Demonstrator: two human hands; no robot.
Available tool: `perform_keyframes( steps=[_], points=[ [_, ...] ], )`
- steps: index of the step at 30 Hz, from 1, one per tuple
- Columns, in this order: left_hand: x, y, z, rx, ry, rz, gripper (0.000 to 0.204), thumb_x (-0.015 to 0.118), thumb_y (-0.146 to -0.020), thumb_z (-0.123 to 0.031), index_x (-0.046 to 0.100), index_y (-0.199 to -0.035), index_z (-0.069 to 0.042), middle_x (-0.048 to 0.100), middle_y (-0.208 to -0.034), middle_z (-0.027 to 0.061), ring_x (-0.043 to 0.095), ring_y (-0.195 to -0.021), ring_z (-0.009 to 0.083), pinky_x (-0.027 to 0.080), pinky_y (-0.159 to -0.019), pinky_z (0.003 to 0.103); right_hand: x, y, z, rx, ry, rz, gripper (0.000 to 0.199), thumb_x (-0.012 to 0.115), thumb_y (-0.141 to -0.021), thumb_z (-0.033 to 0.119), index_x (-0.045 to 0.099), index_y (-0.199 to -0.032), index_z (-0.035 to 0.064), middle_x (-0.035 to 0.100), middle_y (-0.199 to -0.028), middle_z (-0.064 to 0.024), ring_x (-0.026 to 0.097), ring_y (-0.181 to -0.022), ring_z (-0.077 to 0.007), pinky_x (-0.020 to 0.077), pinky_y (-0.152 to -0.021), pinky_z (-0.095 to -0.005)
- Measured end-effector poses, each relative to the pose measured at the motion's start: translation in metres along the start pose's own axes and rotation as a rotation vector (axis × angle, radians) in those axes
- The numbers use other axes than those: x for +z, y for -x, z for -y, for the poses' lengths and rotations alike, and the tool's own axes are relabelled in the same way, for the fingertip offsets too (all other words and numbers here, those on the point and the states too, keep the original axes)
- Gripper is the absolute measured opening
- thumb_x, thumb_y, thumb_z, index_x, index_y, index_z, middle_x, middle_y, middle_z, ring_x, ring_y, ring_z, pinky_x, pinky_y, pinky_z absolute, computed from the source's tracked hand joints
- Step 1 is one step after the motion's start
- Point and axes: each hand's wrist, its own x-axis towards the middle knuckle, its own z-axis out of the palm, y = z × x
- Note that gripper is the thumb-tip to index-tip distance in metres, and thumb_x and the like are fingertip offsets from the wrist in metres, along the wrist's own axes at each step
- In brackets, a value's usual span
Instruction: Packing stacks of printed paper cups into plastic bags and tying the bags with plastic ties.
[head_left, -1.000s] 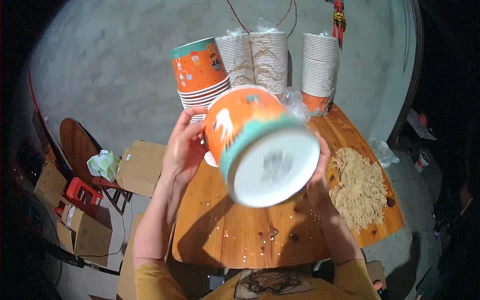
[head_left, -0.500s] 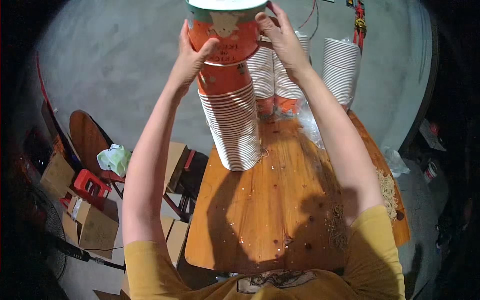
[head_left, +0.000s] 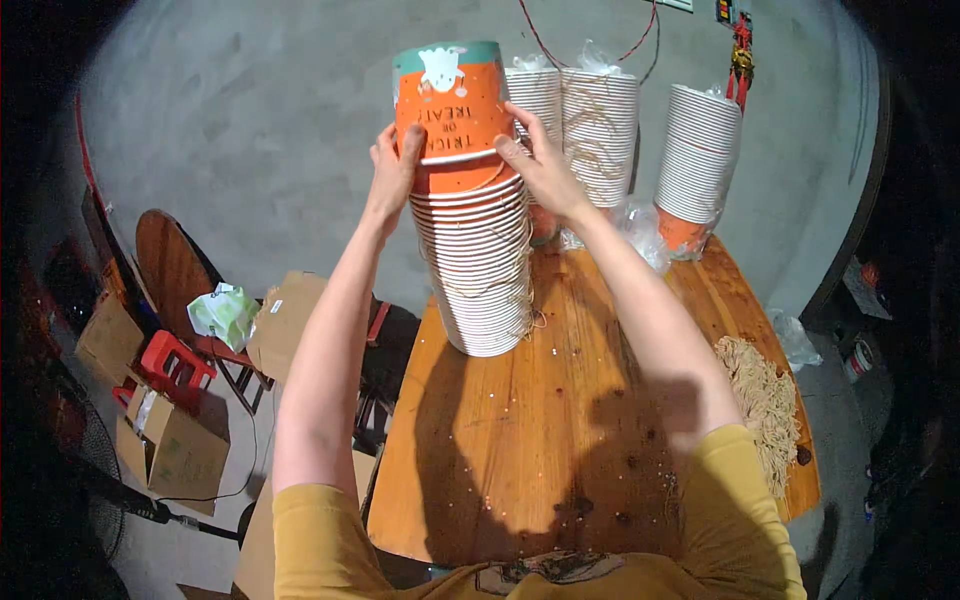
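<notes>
An orange paper bucket (head_left: 458,110), upside down with a teal band and a white ghost figure, tops a tall stack of nested paper buckets (head_left: 470,260) with white rims. My left hand (head_left: 396,172) grips its left side near the rim, thumb on the front. My right hand (head_left: 542,165) holds the opposite side the same way. A second orange wall shows just below the held bucket's rim. Thin beige strings (head_left: 528,270) dangle along the right side of the stack, which stands on a wooden table (head_left: 560,430).
Behind stand more bucket stacks (head_left: 600,130), with another wrapped stack (head_left: 692,160) at the back right. Clear plastic (head_left: 640,232) lies between them. A heap of beige strings (head_left: 760,405) covers the table's right edge. Left are cardboard boxes (head_left: 185,450) and a red stool (head_left: 175,360).
Both hands and the held bucket have come down toward the stack, and less of the orange wall beneath shows. The view has shifted, bringing the back stacks more fully into sight.
</notes>
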Motion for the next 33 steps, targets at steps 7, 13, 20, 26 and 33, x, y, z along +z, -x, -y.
perform_keyframes(
  steps=[7, 13, 20, 26, 33],
  points=[
    [0.009, 0.052, 0.039, 0.0, 0.24, 0.044, 0.095, 0.041, -0.08, -0.076, 0.013, -0.142, -0.01, 0.019, -0.147, 0.0179, 0.022, -0.136, 0.0307, 0.022, -0.109, 0.044, 0.018, 0.031, -0.017, 0.018, 0.007, -0.044, 0.065, 0.042, -0.095, 0.049, 0.023, -0.14, 0.0055, 0.026, -0.145, -0.0194, 0.024, -0.136, -0.0313, 0.0211, -0.111, -0.0407],
    [0.017, 0.06, 0.04, 0.008, 0.247, 0.038, 0.099, 0.037, -0.079, -0.078, 0.01, -0.146, -0.011, 0.015, -0.149, 0.0152, 0.016, -0.139, 0.0289, 0.016, -0.111, 0.044, 0.032, 0.047, -0.023, 0.015, -0.076, -0.068, 0.066, 0.041, -0.096, 0.046, 0.014, -0.145, 0.0108, 0.012, -0.149, -0.0214, 0.009, -0.141, -0.0328, 0.0141, -0.113, -0.0429],
    [0.019, 0.072, 0.034, 0.07, 0.36, 0.101, 0.087, 0.034, -0.086, -0.071, 0.014, -0.146, -0.011, 0.023, -0.147, 0.0122, 0.026, -0.135, 0.0251, 0.022, -0.11, 0.04, 0.038, 0.065, 0.008, -0.032, 0.09, -0.174, 0.073, 0.049, -0.092, 0.044, 0.013, -0.145, 0.007, 0.013, -0.15, -0.0204, 0.012, -0.14, -0.0334, 0.0154, -0.112, -0.0426],
    [0.033, 0.082, 0.019, -0.033, 0.453, 0.196, 0.085, 0.033, -0.086, -0.071, 0.015, -0.145, -0.012, 0.025, -0.146, 0.0114, 0.025, -0.135, 0.0243, 0.023, -0.11, 0.04, 0.013, 0.088, 0.04, 0.002, 0.217, -0.2, 0.071, 0.045, -0.094, 0.046, 0.012, -0.146, 0.0119, 0.008, -0.15, -0.0205, 0.01, -0.14, -0.0349, 0.016, -0.11, -0.0499],
    [0.029, 0.103, -0.004, -0.148, 0.633, 0.219, 0.073, 0.033, -0.092, -0.063, 0.022, -0.143, -0.012, 0.032, -0.143, 0.0087, 0.03, -0.133, 0.022, 0.025, -0.109, 0.039, -0.008, 0.1, 0.103, 0.157, 0.308, -0.143, 0.071, 0.041, -0.094, 0.051, 0.013, -0.146, 0.0123, 0.009, -0.149, -0.0212, 0.013, -0.137, -0.039, 0.0166, -0.11, -0.0501]
  ],
)
